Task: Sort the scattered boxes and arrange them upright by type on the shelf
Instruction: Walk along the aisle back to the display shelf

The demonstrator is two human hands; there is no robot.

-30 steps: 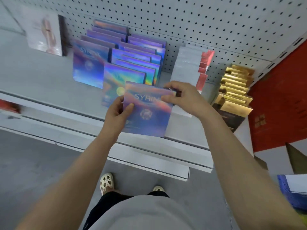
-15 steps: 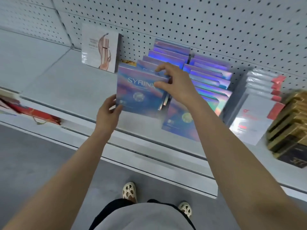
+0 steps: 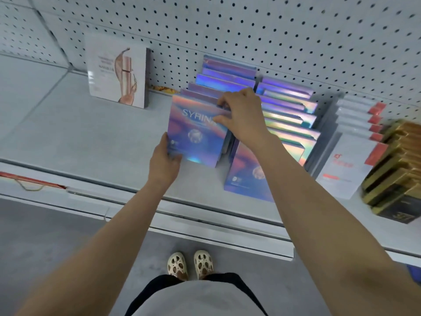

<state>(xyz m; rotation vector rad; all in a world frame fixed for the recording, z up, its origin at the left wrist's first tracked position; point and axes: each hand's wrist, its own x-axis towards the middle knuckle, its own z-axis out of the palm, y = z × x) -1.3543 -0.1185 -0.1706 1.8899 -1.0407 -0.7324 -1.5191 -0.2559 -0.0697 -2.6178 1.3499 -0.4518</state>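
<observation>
Head view: a flat, square, glossy holographic purple-blue cardboard box (image 3: 197,133) is held upright at the front of the left row of matching iridescent boxes (image 3: 225,75) on the matte grey metal shelf (image 3: 79,133). It is pinched at its top right corner by the right hand (image 3: 241,112) and gripped at its lower left corner by the left hand (image 3: 165,159). Its broad face is turned outward, parallel to the boxes just behind it, so only a short push backward seems needed, for which both hands are equally near.

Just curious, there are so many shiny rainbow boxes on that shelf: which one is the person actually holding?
The front holographic SYRINX box of the left row: the left hand grips its lower corner, the right hand pinches its top edge. The others stand untouched.
</observation>
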